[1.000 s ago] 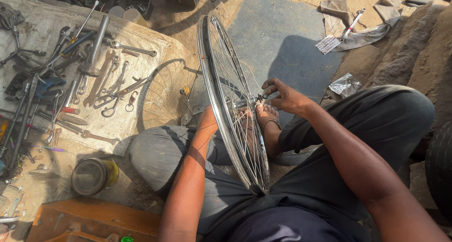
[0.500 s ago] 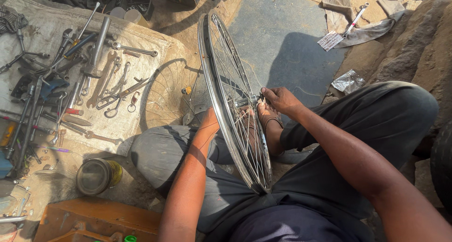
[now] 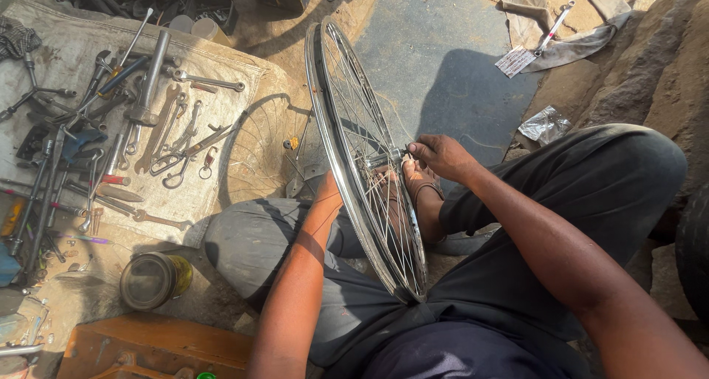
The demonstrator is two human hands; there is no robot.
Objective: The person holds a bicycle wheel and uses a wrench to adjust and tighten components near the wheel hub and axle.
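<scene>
Right hand (image 3: 441, 156) pinching wheel hub (image 3: 391, 158)

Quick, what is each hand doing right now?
Left hand: hidden behind the bicycle wheel, cannot tell.
Right hand: fingers pinched at the wheel's hub.

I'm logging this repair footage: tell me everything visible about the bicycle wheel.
The bicycle wheel is a bare, shiny metal rim with thin wire spokes and no tyre. It stands upright on edge between the seated person's legs, its lower rim at the lap. The right hand pinches at the hub; the left hand is hidden behind the spokes, its forearm against the rim.
</scene>
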